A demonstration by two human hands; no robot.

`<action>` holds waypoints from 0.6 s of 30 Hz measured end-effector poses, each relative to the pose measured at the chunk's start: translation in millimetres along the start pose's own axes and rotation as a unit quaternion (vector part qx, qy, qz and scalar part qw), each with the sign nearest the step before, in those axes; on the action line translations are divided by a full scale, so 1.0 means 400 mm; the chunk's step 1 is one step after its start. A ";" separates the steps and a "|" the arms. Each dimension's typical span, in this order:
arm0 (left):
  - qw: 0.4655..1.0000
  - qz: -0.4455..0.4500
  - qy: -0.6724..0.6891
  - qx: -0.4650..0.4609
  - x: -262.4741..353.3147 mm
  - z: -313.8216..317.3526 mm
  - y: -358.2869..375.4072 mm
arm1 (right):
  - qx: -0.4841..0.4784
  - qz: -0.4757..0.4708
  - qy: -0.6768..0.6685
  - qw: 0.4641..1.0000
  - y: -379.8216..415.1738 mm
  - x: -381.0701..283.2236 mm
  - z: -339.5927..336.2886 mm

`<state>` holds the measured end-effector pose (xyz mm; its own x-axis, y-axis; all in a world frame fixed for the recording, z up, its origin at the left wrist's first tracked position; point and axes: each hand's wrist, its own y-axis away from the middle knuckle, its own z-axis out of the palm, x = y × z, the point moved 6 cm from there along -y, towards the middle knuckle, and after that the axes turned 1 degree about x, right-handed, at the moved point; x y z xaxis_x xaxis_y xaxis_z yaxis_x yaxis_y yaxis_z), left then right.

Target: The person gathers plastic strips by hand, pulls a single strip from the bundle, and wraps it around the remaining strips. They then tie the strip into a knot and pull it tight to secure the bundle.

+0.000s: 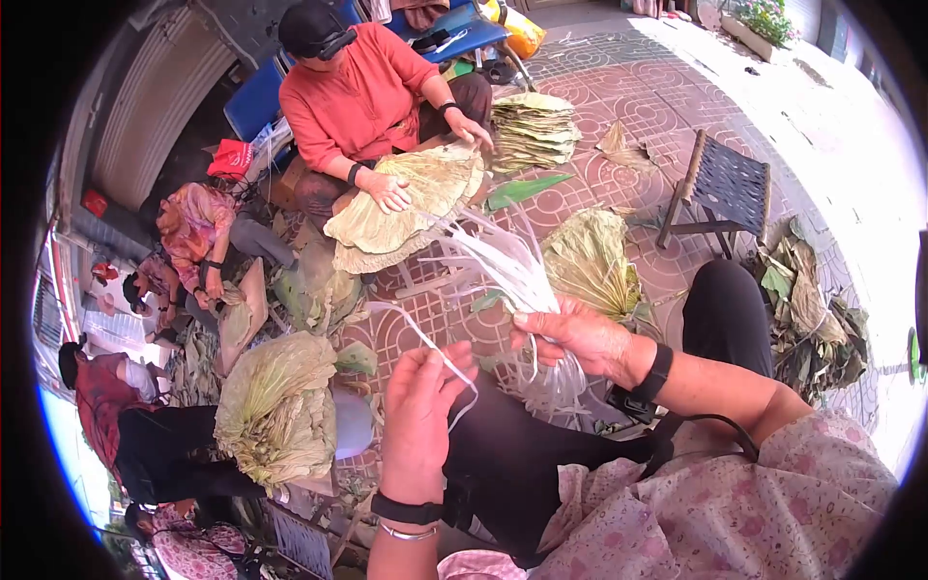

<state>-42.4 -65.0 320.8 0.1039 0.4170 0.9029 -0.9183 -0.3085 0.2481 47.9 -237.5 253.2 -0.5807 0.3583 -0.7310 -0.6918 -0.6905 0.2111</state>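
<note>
A bundle of white plastic strips (pixel 517 266) fans out above and below my right hand (pixel 585 336), whose fingers are closed around its middle. To the left, a single white strip (pixel 425 338) passes between the thumb and fingers of my left hand (pixel 425 401), with its ends hanging loose. My two hands are apart, over my lap. Just left of my left hand stands a thick stack of dried leaves (pixel 275 411). Beyond my right hand, a folded dried leaf bundle (pixel 592 259) lies on the paving.
Opposite me, a person in a red shirt (pixel 353 92) presses both hands on a fan of dried leaves (pixel 416 203). Another leaf stack (pixel 532 130) sits beside them. A folding stool (pixel 725 184) and a leaf heap (pixel 812 309) are to the right. Several people work at left.
</note>
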 end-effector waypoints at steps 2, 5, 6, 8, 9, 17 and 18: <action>0.999 -0.024 -0.012 -0.021 -0.062 0.065 -0.019 | -0.004 0.002 -0.029 1.000 0.033 0.027 -0.013; 0.996 -0.079 0.004 -0.050 -0.163 0.111 -0.069 | -0.016 0.005 -0.037 0.999 0.079 0.046 -0.028; 0.994 -0.092 -0.001 -0.053 -0.197 0.121 -0.084 | -0.016 0.006 -0.028 0.999 0.092 0.045 -0.042; 0.991 -0.121 -0.012 -0.060 -0.265 0.154 -0.101 | -0.015 0.006 -0.009 1.000 0.106 0.060 -0.081; 0.993 -0.111 -0.014 -0.026 -0.288 0.175 -0.098 | -0.011 0.004 -0.037 0.999 0.105 0.070 -0.109; 0.996 -0.036 0.039 -0.067 -0.406 0.221 -0.143 | 0.004 0.040 -0.020 0.999 0.106 0.061 -0.224; 0.996 -0.033 0.045 -0.068 -0.419 0.212 -0.149 | 0.013 0.044 -0.023 0.999 0.102 0.072 -0.230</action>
<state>27.2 -189.1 184.5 0.1371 0.5098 0.8493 -0.9542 -0.1622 0.2514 42.3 -313.3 180.9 -0.6579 0.3268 -0.6785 -0.6485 -0.7038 0.2899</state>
